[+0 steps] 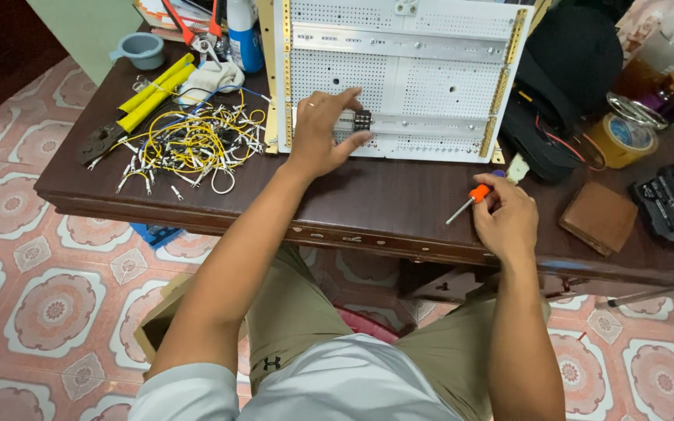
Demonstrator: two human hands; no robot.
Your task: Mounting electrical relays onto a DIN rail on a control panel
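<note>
Two hands at work on my bench (pixel 399 204).
My left hand (pixel 323 132) pinches a small black terminal block (pixel 361 121) on the white perforated panel (pixel 399 78), cut off at twelve o'clock; my right hand (pixel 506 218) grips an orange-handled screwdriver (pixel 471 198), handle end hidden, at four o'clock.

The perforated panel (pixel 431 78) was white with brass-yellow edge strips; the screwdriver (pixel 471 198) had an orange handle; the wires (pixel 193 140) were yellow and white; the worktop (pixel 368 199) dark brown; the floor (pixel 48 304) pink with floral medallions.
</note>
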